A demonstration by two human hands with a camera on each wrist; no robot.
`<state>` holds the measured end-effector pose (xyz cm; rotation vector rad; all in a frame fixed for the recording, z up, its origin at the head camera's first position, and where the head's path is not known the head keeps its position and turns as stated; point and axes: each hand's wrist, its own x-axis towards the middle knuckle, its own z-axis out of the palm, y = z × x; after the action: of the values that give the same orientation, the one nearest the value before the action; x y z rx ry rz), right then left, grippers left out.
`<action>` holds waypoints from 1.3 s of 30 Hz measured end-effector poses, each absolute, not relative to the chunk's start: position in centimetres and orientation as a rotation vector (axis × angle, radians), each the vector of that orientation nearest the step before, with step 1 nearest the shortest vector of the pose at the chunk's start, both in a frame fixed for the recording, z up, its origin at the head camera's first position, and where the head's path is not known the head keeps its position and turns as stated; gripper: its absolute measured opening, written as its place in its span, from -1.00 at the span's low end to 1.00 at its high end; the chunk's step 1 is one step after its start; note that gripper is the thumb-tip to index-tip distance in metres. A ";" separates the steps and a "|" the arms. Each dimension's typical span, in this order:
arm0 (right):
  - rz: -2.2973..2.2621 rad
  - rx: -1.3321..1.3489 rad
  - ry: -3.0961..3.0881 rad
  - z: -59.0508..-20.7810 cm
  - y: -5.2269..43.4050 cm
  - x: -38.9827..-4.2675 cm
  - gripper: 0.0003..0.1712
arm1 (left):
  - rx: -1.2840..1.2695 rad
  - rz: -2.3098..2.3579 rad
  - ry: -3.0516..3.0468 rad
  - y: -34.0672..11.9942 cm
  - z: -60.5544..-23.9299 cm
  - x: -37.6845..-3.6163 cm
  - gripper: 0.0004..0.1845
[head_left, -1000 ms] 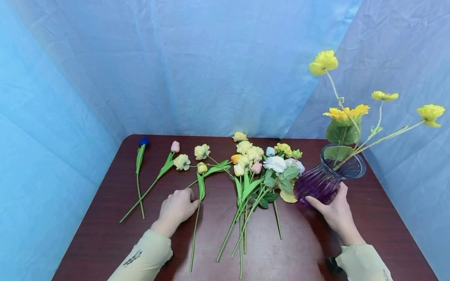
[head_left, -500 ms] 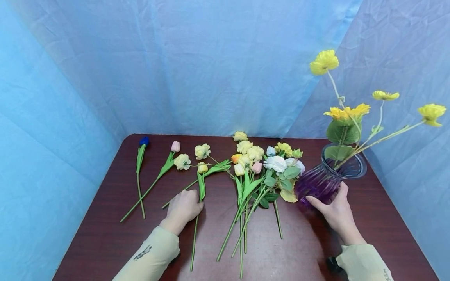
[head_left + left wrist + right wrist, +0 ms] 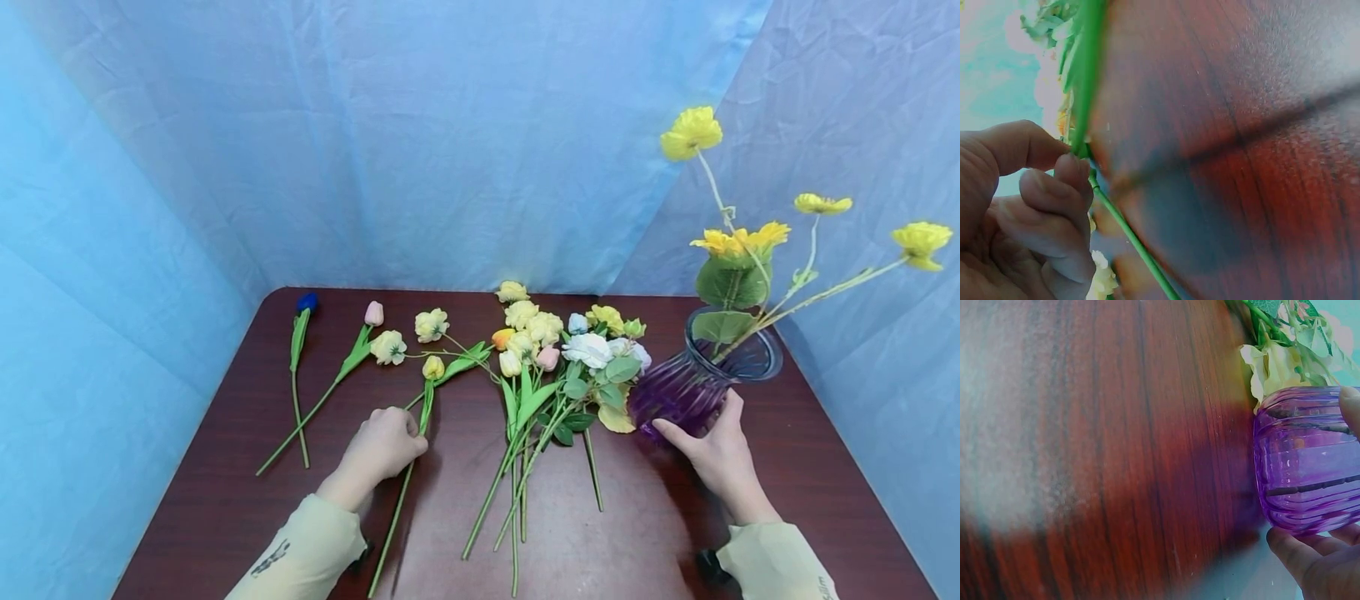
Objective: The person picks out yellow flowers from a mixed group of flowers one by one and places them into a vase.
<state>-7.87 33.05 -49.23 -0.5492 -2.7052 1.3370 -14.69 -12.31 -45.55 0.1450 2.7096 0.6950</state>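
Note:
My left hand (image 3: 384, 446) pinches the green stem of a yellow tulip (image 3: 433, 367) just below its leaf, in the head view. Up close in the left wrist view, thumb and fingertips meet on the stem (image 3: 1088, 75), and a second green stem (image 3: 1138, 247) runs behind the hand. On the right, my right hand (image 3: 716, 454) grips a purple ribbed glass vase (image 3: 675, 396) around its lower body. The vase leans to the right and bears a yellow-orange sunflower (image 3: 738, 240) and a branching stem of yellow blooms (image 3: 690, 133). Two dark stem ends show through its glass in the right wrist view.
A blue tulip (image 3: 306, 302) and a pink tulip (image 3: 373, 314) lie at left with crossed stems. Cream blooms (image 3: 431, 325) lie mid-table. White roses (image 3: 587, 350) and several tulips make a pile beside the vase. Blue cloth (image 3: 450, 167) hangs behind the dark red table (image 3: 225, 517).
The left hand has taken the yellow tulip's stem and tilted it, its lower end swinging left toward me. The right hand and vase stay put.

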 end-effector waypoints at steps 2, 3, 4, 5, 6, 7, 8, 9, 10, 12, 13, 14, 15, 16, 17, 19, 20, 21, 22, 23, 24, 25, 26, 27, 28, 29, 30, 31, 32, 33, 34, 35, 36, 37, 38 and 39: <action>1.337 -0.548 -2.703 -49.2 33.0 -7.9 0.31 | 0.187 0.706 2.712 -12.6 -45.3 -14.2 -0.57; 1.336 -0.547 -2.703 -49.2 33.0 -7.9 0.31 | 0.209 0.713 2.713 -12.8 -45.2 -14.0 -0.60; 1.336 -0.544 -2.702 -49.2 33.0 -7.9 0.31 | 0.235 0.718 2.717 -12.9 -45.1 -13.8 -0.63; 1.338 -0.544 -2.701 -49.2 33.0 -7.9 0.31 | 0.263 0.718 2.729 -12.9 -45.0 -13.6 -0.68; 1.340 -0.543 -2.700 -49.2 33.0 -7.9 0.31 | 0.293 0.719 2.743 -12.9 -44.8 -13.4 -0.72; 1.340 -0.543 -2.700 -49.2 33.0 -7.9 0.31 | 0.322 0.727 2.758 -12.9 -44.7 -13.4 -0.78; 1.341 -0.544 -2.700 -49.2 33.0 -7.9 0.32 | 0.342 0.744 2.769 -12.8 -44.4 -13.4 -0.83; 1.343 -0.545 -2.700 -49.1 33.0 -7.8 0.32 | 0.360 0.769 2.780 -12.6 -44.1 -13.6 -0.86; 1.342 -0.546 -2.701 -49.1 33.0 -7.8 0.32 | 0.376 0.796 2.797 -12.4 -43.7 -13.7 -0.89; 1.337 -0.546 -2.700 -49.1 33.0 -7.9 0.32 | 0.396 0.869 2.823 -11.9 -42.8 -14.3 -0.94; 1.336 -0.544 -2.700 -49.1 33.0 -7.9 0.32 | 0.409 0.912 2.835 -11.7 -42.2 -14.6 -0.96; 1.336 -0.542 -2.698 -49.1 33.0 -7.9 0.32 | 0.423 0.952 2.847 -11.3 -41.6 -15.0 -0.97; 1.337 -0.541 -2.697 -49.1 33.0 -7.9 0.32 | 0.436 0.993 2.853 -11.0 -41.1 -15.4 -0.98; 1.339 -0.541 -2.696 -49.1 33.0 -7.9 0.32 | 0.446 1.033 2.853 -10.6 -40.5 -15.8 -0.98; 1.342 -0.542 -2.695 -49.1 33.0 -7.9 0.32 | 0.450 1.074 2.845 -10.2 -39.9 -16.2 -0.97; 1.349 -0.546 -2.696 -49.1 33.0 -7.8 0.31 | 0.443 1.183 2.783 -9.2 -38.8 -16.9 -0.94; 1.352 -0.547 -2.695 -49.1 33.0 -7.8 0.31 | 0.436 1.239 2.740 -8.6 -38.3 -17.3 -0.92; 1.353 -0.548 -2.696 -49.1 33.0 -7.8 0.31 | 0.429 1.292 2.696 -8.0 -37.8 -17.6 -0.91; 1.351 -0.545 -2.697 -49.1 33.0 -7.8 0.31 | 0.421 1.347 2.652 -7.4 -37.3 -17.9 -0.89; 1.353 -0.542 -2.697 -49.1 33.0 -7.8 0.31 | 0.413 1.404 2.608 -6.8 -36.9 -18.3 -0.87; 1.354 -0.538 -2.697 -49.2 33.0 -7.8 0.31 | 0.405 1.460 2.566 -6.2 -36.6 -18.5 -0.87; 1.352 -0.535 -2.696 -49.2 33.0 -7.8 0.31 | 0.407 1.520 2.531 -5.6 -36.3 -18.8 -0.87; 1.349 -0.530 -2.696 -49.2 33.0 -7.8 0.30 | 0.405 1.587 2.489 -5.0 -36.0 -19.1 -0.86; 1.348 -0.527 -2.695 -49.2 33.0 -7.9 0.31 | 0.399 1.661 2.441 -4.3 -35.8 -19.3 -0.87; 1.347 -0.525 -2.694 -49.2 33.0 -7.9 0.31 | 0.393 1.742 2.386 -3.7 -35.5 -19.5 -0.87; 1.347 -0.524 -2.692 -49.2 33.0 -7.9 0.31 | 0.391 1.818 2.332 -3.1 -35.3 -19.6 -0.88; 1.347 -0.524 -2.692 -49.2 33.0 -7.9 0.31 | 0.392 1.889 2.277 -2.5 -35.0 -19.7 -0.87; 1.348 -0.524 -2.691 -49.2 33.0 -7.9 0.31 | 0.400 1.957 2.221 -1.9 -34.6 -19.9 -0.87; 1.350 -0.525 -2.690 -49.2 33.0 -8.0 0.31 | 0.410 2.014 2.174 -1.2 -34.3 -19.9 -0.86; 1.355 -0.526 -2.689 -49.2 33.0 -8.0 0.31 | 0.424 2.061 2.139 -0.6 -34.0 -20.0 -0.86; 1.356 -0.527 -2.689 -49.2 33.0 -8.0 0.31 | 0.444 2.105 2.106 0.0 -33.6 -20.0 -0.85; 1.358 -0.529 -2.689 -49.2 33.0 -8.0 0.31 | 0.460 2.144 2.077 0.5 -33.3 -20.1 -0.86; 1.359 -0.529 -2.687 -49.2 33.0 -7.9 0.31 | 0.477 2.180 2.047 1.1 -32.9 -20.1 -0.86; 1.358 -0.529 -2.686 -49.2 33.0 -7.9 0.31 | 0.491 2.215 2.014 1.6 -32.6 -20.1 -0.87; 1.357 -0.527 -2.684 -49.3 33.0 -7.9 0.31 | 0.504 2.246 1.982 2.1 -32.3 -20.0 -0.87; 1.354 -0.526 -2.681 -49.3 33.1 -7.9 0.30 | 0.518 2.271 1.957 2.6 -31.9 -20.0 -0.87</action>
<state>-7.93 33.06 -49.26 -0.5257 -2.6814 1.3545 -19.98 2.58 -31.95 0.5177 1.9567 2.2713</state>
